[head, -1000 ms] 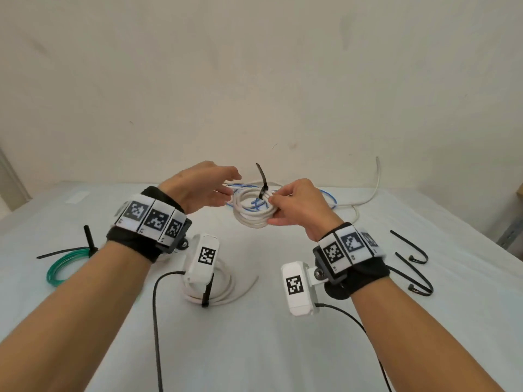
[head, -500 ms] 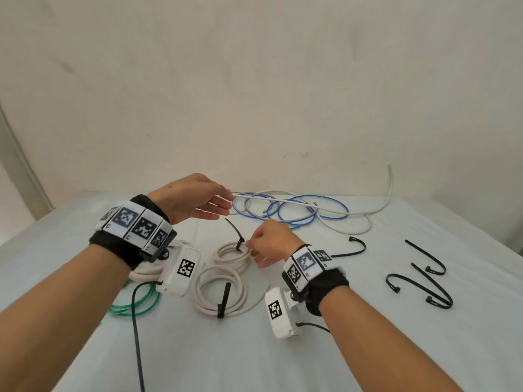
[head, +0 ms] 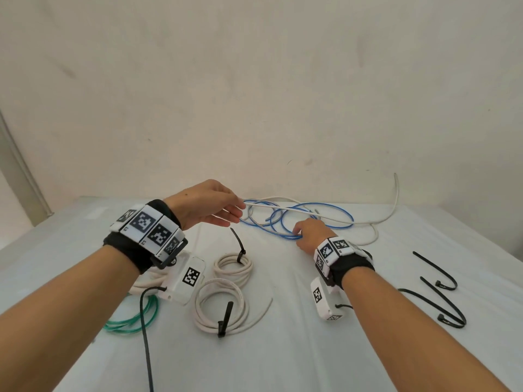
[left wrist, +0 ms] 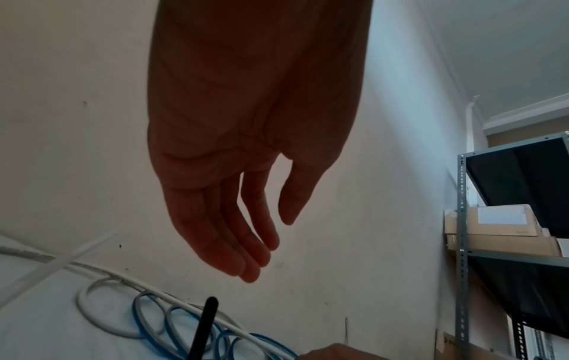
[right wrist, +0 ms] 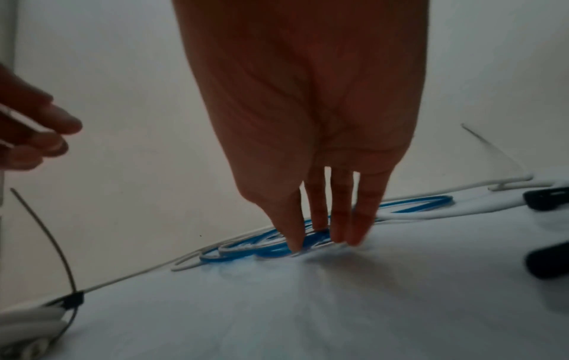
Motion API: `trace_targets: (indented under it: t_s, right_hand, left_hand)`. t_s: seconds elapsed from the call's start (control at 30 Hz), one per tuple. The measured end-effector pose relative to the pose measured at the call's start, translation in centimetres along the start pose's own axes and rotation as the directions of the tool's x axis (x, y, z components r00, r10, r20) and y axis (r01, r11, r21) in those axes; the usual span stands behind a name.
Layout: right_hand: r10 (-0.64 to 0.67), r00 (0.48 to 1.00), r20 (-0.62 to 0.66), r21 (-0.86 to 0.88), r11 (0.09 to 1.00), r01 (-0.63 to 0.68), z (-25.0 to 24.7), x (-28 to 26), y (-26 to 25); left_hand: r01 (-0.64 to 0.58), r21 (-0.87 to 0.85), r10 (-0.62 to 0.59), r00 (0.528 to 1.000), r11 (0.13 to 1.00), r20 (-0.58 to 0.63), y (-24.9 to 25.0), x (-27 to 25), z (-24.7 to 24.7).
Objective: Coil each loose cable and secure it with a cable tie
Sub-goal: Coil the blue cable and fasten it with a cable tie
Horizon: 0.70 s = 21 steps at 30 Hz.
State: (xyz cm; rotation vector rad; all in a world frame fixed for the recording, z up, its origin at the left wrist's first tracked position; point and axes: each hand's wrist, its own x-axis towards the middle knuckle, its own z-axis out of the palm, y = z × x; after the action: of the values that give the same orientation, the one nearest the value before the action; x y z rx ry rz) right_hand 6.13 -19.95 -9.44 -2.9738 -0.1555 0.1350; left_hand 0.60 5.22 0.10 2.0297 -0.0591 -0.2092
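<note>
At centre-left of the head view, the left hand (head: 206,203) hovers with fingers relaxed, holding nothing. Right of centre, the right hand's (head: 310,234) straight fingers (right wrist: 354,219) press the loose blue cable (head: 311,220) onto the bench (head: 311,349).

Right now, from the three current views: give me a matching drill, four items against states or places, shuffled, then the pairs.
Items
1. blue cable
2. small white coil
3. green cable
4. loose cable ties

States or places
A. partly hidden under the left forearm
B. bundled, black tie on it
C. unused, lying on the table to the right
D. loose loops under the right hand fingertips

Pairs: 1-D, 2-B, 3-A, 4-C
</note>
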Motion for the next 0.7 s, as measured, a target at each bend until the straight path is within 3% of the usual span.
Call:
trace_targets:
  t_s: [0.1,0.2,0.3,0.4,0.5,0.57,0.7]
  right_hand:
    - [0.034,0.991,-0.131,0.125,0.992,-0.017,-0.2,0.1,-0.2]
    - [0.004,0.967,-0.253,0.254,0.965,0.063,-1.6,-0.1,-0.6]
    - [-0.032,0.930,-0.365,0.460,0.863,0.210,-4.5,-0.8,-1.2]
    - [-0.078,0.925,-0.371,0.603,0.738,0.303,-7.6,-1.8,-2.0]
    - [-0.145,0.922,-0.359,0.738,0.560,0.376,-10.2,-3.8,-2.9]
    - [-0.222,0.908,-0.357,0.782,0.461,0.420,-11.1,-5.6,-3.3]
    - [-0.333,0.895,-0.298,0.785,0.448,0.428,-11.5,-7.8,-3.5]
  left_hand:
    - [-0.008,0.016,0.008,1.000,1.000,0.012,0.4,0.5,-0.1]
    - [-0.034,0.040,0.033,0.999,0.999,0.020,0.9,0.7,0.0]
    - [-0.092,0.056,0.090,0.996,0.994,0.029,1.5,1.0,0.3]
    - [-0.148,0.034,0.147,0.989,0.988,0.027,2.6,1.2,1.3]
    - [-0.139,-0.244,0.129,0.990,0.960,-0.056,4.6,1.7,2.3]
    - [-0.118,-0.524,0.081,0.992,0.843,-0.094,5.9,2.2,2.2]
    - [-0.146,-0.758,0.139,0.988,0.636,-0.073,8.7,1.9,1.5]
